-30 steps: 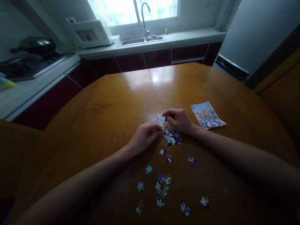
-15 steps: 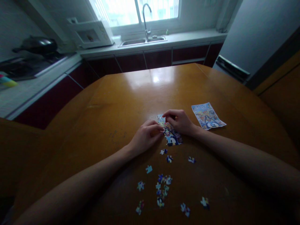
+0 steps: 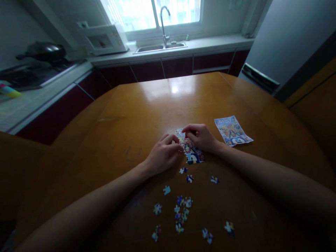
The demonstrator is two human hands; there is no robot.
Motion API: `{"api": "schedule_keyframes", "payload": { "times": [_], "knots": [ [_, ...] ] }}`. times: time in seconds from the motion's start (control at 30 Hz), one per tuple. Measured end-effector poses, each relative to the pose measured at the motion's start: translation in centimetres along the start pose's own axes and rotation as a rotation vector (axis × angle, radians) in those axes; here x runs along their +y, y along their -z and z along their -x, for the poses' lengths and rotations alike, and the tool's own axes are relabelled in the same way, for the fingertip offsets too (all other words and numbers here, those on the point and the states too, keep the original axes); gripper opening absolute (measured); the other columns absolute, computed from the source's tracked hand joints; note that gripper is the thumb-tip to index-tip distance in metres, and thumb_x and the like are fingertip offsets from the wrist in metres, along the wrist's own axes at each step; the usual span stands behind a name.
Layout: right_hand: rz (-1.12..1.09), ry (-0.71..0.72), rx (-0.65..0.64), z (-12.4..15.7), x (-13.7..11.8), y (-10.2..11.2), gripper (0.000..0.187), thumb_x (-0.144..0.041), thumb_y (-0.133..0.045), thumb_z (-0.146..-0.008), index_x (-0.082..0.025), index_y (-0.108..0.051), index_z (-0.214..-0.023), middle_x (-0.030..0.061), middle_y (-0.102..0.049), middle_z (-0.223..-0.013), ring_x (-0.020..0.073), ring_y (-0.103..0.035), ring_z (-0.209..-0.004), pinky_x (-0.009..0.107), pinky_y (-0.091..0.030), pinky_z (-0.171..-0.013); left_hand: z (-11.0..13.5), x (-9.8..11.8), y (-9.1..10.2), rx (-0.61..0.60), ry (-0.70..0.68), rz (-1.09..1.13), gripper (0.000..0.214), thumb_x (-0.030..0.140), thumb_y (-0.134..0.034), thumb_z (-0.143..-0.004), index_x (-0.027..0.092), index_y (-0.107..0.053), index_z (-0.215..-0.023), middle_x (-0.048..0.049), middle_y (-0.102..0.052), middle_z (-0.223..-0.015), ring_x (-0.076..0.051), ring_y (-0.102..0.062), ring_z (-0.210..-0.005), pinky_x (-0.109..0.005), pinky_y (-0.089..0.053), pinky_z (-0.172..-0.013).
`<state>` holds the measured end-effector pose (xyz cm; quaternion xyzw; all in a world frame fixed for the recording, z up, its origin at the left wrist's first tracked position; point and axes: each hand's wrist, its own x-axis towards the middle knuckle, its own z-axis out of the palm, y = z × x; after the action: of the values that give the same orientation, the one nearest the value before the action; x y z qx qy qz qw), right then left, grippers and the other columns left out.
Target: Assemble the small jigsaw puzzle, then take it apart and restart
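A partly joined jigsaw puzzle (image 3: 193, 157) lies on the wooden table, a blue cartoon face along its near edge. At its left side, my left hand (image 3: 165, 154) is closed, with a small jigsaw piece (image 3: 180, 151) at the thumb tip, mostly hidden by the fingers. My right hand (image 3: 201, 137) rests over the puzzle's upper right part, fingers curled and thumb close to the index finger; whatever lies under them is hidden. Closer to me are a loose blue-and-white piece (image 3: 183, 170), another dark-and-white piece (image 3: 189, 179) and a plain light-blue piece (image 3: 167, 190).
A printed picture sheet (image 3: 232, 131) lies right of my right hand. A cluster of several loose pieces (image 3: 177, 216) sits near me, with others scattered around it. Beyond the table (image 3: 126, 115) are a sink (image 3: 151, 48), a microwave (image 3: 103, 40) and a stove with a black pan (image 3: 46, 51).
My left index finger has lifted and bent back, and the left fingertips have shifted slightly left and toward me along the puzzle's edge. My right hand stays in place.
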<state>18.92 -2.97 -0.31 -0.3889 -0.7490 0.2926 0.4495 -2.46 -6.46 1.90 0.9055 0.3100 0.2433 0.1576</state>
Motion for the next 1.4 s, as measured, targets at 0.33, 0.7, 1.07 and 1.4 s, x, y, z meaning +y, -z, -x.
{"api": "schedule_keyframes", "payload": {
  "times": [0.33,0.7,1.07,1.4],
  "knots": [
    [0.004,-0.013,-0.005,0.0,0.1,0.0,0.02,-0.013,-0.055,-0.083,-0.018,-0.073,-0.09,0.002,-0.072,-0.077,0.0124,-0.059,-0.066,0.027,-0.045,-0.064,0.1,0.3,0.0,0.024,-0.019,0.038,0.023,0.007,-0.054,-0.087,0.022,-0.07,-0.095,-0.0062,-0.06,-0.1,-0.02,-0.051,-0.098,-0.036,-0.048,-0.085],
    [-0.004,-0.016,0.004,0.0,-0.2,0.0,0.02,-0.013,-0.054,-0.083,-0.017,-0.073,-0.09,0.0021,-0.071,-0.076,0.0123,-0.059,-0.065,0.027,-0.045,-0.063,1.0,3.7,0.4,-0.298,-0.235,-0.003,0.026,0.044,-0.065,-0.09,0.025,-0.072,-0.106,-0.0063,-0.062,-0.098,-0.023,-0.052,-0.099,-0.039,-0.047,-0.093],
    [-0.008,-0.023,0.004,0.0,0.0,0.0,0.02,-0.013,-0.054,-0.084,-0.015,-0.073,-0.09,0.0021,-0.07,-0.074,0.0115,-0.056,-0.063,0.026,-0.043,-0.06,0.7,3.0,0.2,-0.306,-0.289,0.067,0.019,0.037,-0.062,-0.094,0.022,-0.072,-0.1,-0.0074,-0.064,-0.1,-0.022,-0.051,-0.098,-0.038,-0.047,-0.093],
    [0.0,-0.003,0.002,0.0,0.0,0.0,0.02,-0.014,-0.055,-0.083,-0.015,-0.074,-0.089,0.0028,-0.071,-0.074,0.0119,-0.056,-0.063,0.027,-0.043,-0.06,0.2,0.3,0.3,0.032,-0.027,0.365,0.007,0.02,-0.062,-0.094,0.017,-0.069,-0.093,-0.0061,-0.069,-0.09,-0.016,-0.061,-0.084,-0.029,-0.051,-0.075]
  ]
}}
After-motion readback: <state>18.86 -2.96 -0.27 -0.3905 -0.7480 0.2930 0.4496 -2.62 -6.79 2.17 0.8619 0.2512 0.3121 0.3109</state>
